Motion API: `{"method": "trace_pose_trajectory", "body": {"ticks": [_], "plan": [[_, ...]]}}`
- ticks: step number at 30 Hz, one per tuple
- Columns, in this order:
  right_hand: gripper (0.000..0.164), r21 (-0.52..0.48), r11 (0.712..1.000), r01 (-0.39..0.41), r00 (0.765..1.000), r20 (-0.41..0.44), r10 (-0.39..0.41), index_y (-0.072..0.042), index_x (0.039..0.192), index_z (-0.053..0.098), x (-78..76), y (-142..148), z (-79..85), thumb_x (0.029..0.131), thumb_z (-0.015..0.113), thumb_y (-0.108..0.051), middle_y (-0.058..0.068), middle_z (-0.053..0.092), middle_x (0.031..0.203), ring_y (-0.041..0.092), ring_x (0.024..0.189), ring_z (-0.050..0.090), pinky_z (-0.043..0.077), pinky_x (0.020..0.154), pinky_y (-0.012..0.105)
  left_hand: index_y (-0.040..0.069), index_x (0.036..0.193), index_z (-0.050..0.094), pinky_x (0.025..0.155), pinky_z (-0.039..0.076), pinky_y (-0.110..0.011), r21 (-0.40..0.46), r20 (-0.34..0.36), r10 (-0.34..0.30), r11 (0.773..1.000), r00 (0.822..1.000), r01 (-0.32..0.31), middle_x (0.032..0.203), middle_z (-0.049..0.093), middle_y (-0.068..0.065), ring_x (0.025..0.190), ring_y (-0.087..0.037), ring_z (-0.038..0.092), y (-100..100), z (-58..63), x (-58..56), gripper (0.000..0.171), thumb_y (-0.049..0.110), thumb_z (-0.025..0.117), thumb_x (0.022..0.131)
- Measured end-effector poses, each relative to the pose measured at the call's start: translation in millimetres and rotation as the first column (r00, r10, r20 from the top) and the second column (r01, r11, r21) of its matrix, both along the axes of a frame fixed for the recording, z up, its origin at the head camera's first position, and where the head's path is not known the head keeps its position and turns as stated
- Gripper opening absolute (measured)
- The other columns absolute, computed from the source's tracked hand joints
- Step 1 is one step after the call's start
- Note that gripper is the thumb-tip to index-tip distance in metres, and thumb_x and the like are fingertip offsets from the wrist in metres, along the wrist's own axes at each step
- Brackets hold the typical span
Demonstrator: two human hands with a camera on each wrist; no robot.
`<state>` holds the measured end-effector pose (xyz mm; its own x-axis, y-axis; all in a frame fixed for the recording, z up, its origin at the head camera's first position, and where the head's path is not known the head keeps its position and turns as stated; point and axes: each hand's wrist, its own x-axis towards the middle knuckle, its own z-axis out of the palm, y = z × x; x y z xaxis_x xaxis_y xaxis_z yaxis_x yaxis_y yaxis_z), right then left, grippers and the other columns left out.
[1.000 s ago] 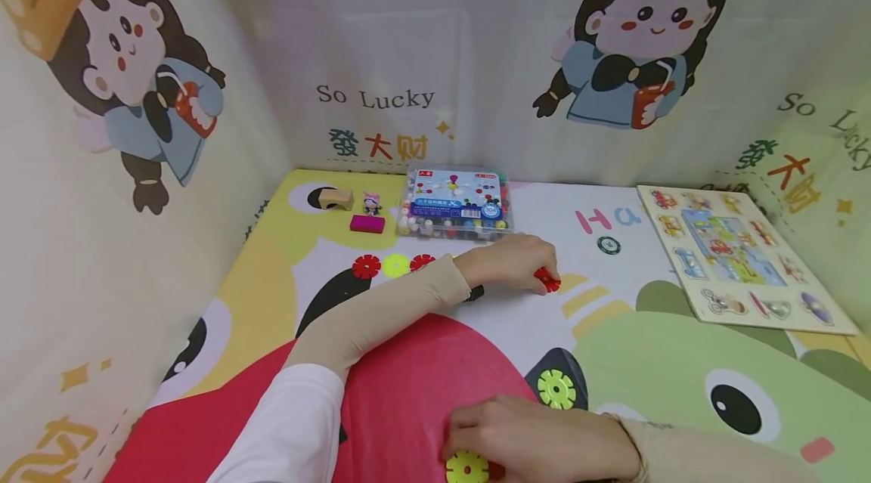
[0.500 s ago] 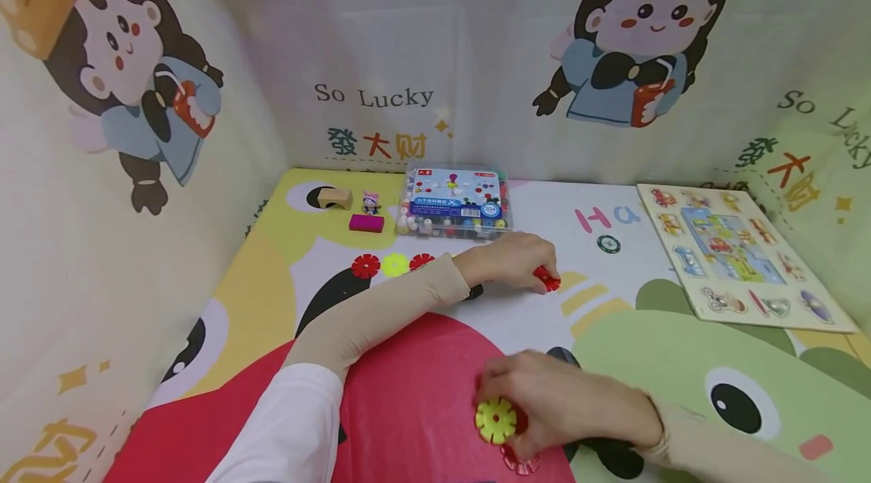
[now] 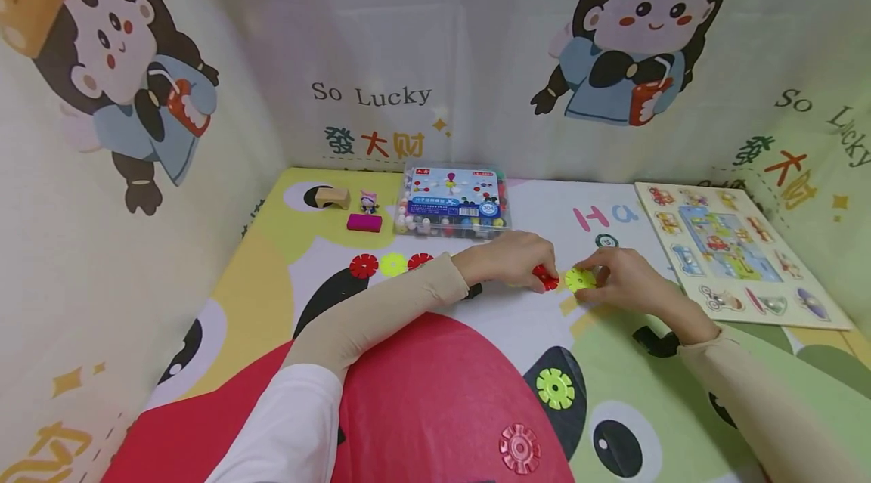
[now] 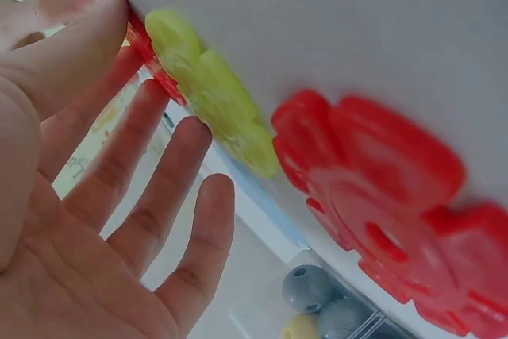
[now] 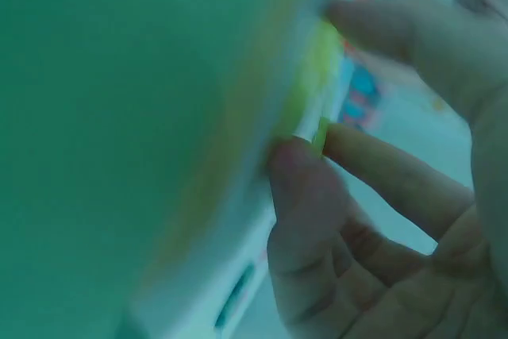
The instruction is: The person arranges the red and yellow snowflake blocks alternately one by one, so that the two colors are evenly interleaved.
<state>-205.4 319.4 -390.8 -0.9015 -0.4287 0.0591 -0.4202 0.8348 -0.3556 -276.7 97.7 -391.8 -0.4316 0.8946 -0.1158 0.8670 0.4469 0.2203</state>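
Observation:
In the head view my left hand (image 3: 517, 260) pinches a red flower-shaped plastic disc (image 3: 547, 278) at the white part of the patterned mat. Its other fingers are spread in the left wrist view, beside a yellow disc (image 4: 214, 97) and a nearer red disc (image 4: 389, 212). My right hand (image 3: 633, 283) pinches a yellow flower-shaped disc (image 3: 580, 280) by its edge, a small gap right of the red one. Left of my left arm a line of discs shows, red (image 3: 364, 266), yellow (image 3: 393, 265) and red (image 3: 420, 261); the forearm and hand hide the rest.
A loose yellow disc (image 3: 555, 388) and a loose red disc (image 3: 519, 449) lie nearer the front. Behind the hands stand a clear box of beads (image 3: 452, 199), a purple block (image 3: 364, 223), a wooden block (image 3: 332, 198), a figurine (image 3: 368, 202), a round chip (image 3: 607, 240) and a puzzle board (image 3: 742, 256).
My right hand has carried the yellow disc from the front up and right, to beside the red disc at my left hand. The loose red disc at the front is now uncovered. My left hand stays put.

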Motion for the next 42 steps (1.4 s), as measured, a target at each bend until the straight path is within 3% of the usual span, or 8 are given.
{"method": "trace_pose_trajectory", "body": {"ticks": [14, 17, 20, 23, 26, 29, 34, 42], "plan": [[0.053, 0.016, 0.998, 0.065, 0.997, 0.037, -0.066, -0.008, 0.116, 0.067, 7.6, -6, -3.1, 0.072, 0.081, -0.035, 0.005, 0.062, 0.096, 0.011, 0.072, 0.054, 0.045, 0.058, 0.019, 0.032, 0.120, 0.066, 0.091, 0.043, -0.023, -0.006, 0.024, 0.008, 1.000, 1.000, -0.008, 0.118, 0.060, 0.012, 0.107, -0.004, 0.052, 5, 2.5, -1.9, 0.040, 0.039, 0.072, 0.081], [0.047, -0.012, 0.998, 0.062, 0.998, 0.032, -0.061, -0.012, 0.109, 0.070, 21.5, -17, 2.3, 0.071, 0.082, -0.036, 0.001, 0.063, 0.093, 0.011, 0.074, 0.055, 0.045, 0.058, 0.019, 0.032, 0.121, 0.065, 0.087, 0.043, -0.023, 0.000, 0.038, -0.002, 1.000, 0.999, 0.002, 0.117, 0.059, 0.011, 0.105, -0.003, 0.052, 9, 2.1, -3.1, 0.043, 0.043, 0.072, 0.080], [0.037, -0.025, 0.997, -0.070, 0.997, 0.024, 0.070, -0.019, 0.103, 0.071, 49.6, -43, 9.0, 0.073, 0.080, -0.038, -0.007, 0.063, 0.092, 0.007, 0.075, 0.055, 0.045, 0.061, 0.018, 0.034, 0.124, 0.062, 0.085, 0.044, -0.022, 0.000, 0.038, -0.023, 1.000, 0.999, 0.023, 0.118, 0.058, 0.011, 0.105, -0.002, 0.051, 13, 1.6, -3.1, 0.046, 0.048, 0.069, 0.081], [0.040, 0.004, 0.947, -0.321, 0.947, 0.037, 0.320, -0.027, 0.111, 0.068, 87.2, -79, 11.1, 0.076, 0.075, -0.047, -0.014, 0.060, 0.101, 0.000, 0.084, 0.056, 0.048, 0.069, 0.019, 0.036, 0.128, 0.058, 0.084, 0.043, -0.022, -0.004, 0.009, -0.028, 1.000, 1.000, 0.028, 0.120, 0.057, 0.012, 0.106, -0.002, 0.050, 18, 1.9, -2.5, 0.048, 0.051, 0.066, 0.083], [0.045, 0.060, 0.840, -0.539, 0.842, 0.050, 0.537, -0.033, 0.122, 0.061, 119.7, -109, 7.6, 0.081, 0.067, -0.051, -0.016, 0.054, 0.108, -0.003, 0.095, 0.051, 0.047, 0.074, 0.017, 0.038, 0.130, 0.056, 0.082, 0.043, -0.024, -0.017, -0.029, -0.031, 0.999, 0.999, 0.031, 0.121, 0.056, 0.012, 0.107, -0.003, 0.049, 24, 3.4, -1.4, 0.049, 0.052, 0.064, 0.084], [0.041, 0.115, 0.772, -0.625, 0.778, 0.018, 0.627, -0.034, 0.122, 0.060, 137.0, -125, 4.0, 0.083, 0.067, -0.046, -0.016, 0.051, 0.103, -0.004, 0.095, 0.047, 0.043, 0.072, 0.013, 0.038, 0.129, 0.056, 0.080, 0.042, -0.024, -0.041, -0.042, -0.041, 0.998, 0.998, 0.039, 0.121, 0.057, 0.012, 0.107, -0.004, 0.049, 29, 3.9, 0.1, 0.047, 0.050, 0.064, 0.085], [0.032, 0.126, 0.787, -0.603, 0.792, -0.017, 0.610, -0.034, 0.107, 0.064, 140.5, -131, -0.1, 0.079, 0.074, -0.043, -0.018, 0.050, 0.094, -0.007, 0.085, 0.045, 0.040, 0.069, 0.011, 0.039, 0.125, 0.058, 0.078, 0.042, -0.023, -0.050, -0.017, -0.032, 0.998, 0.999, 0.031, 0.120, 0.057, 0.014, 0.107, -0.004, 0.050, 35, 0.4, 1.5, 0.042, 0.047, 0.065, 0.085], [0.039, 0.088, 0.788, -0.609, 0.792, 0.113, 0.600, -0.034, 0.107, 0.061, 134.2, -124, 0.3, 0.074, 0.077, -0.045, -0.018, 0.050, 0.103, -0.006, 0.096, 0.045, 0.044, 0.072, 0.016, 0.039, 0.121, 0.062, 0.082, 0.044, -0.022, -0.014, 0.001, -0.010, 1.000, 1.000, 0.010, 0.119, 0.060, 0.017, 0.109, -0.003, 0.052, 37, -1.6, 0.8, 0.039, 0.046, 0.068, 0.083]]}}
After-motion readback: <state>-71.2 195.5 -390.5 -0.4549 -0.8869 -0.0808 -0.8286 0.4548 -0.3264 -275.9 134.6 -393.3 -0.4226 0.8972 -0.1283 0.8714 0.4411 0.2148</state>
